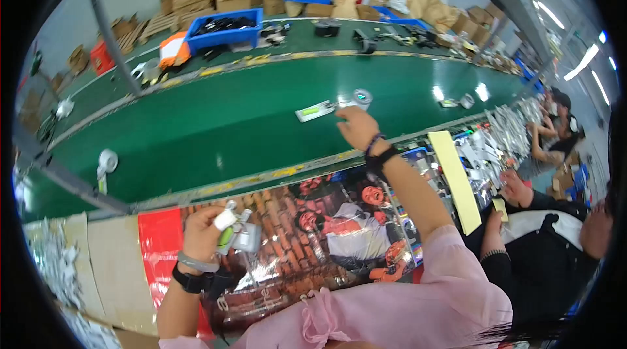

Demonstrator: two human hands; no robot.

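On the green belt lies a white device (315, 111) with a green strip on its flat body and a round grey head at its far end. My right hand (358, 128) reaches over the belt, with its fingers bent together at the device's middle; the fingertips are partly hidden. Above the near table, my left hand (201, 235) pinches a small white part (225, 220). Beside it, a green-and-white piece and a greyish square piece (247, 238) hang together; how they join cannot be made out.
A similar device (106, 165) lies on the belt at left, another (457, 101) farther right. A glossy poster (281, 238) covers my table. Right of it are a yellow strip (455, 182) and piled metallic parts. A co-worker (542, 238) sits close on my right. Blue bins (225, 29) stand beyond the belt.
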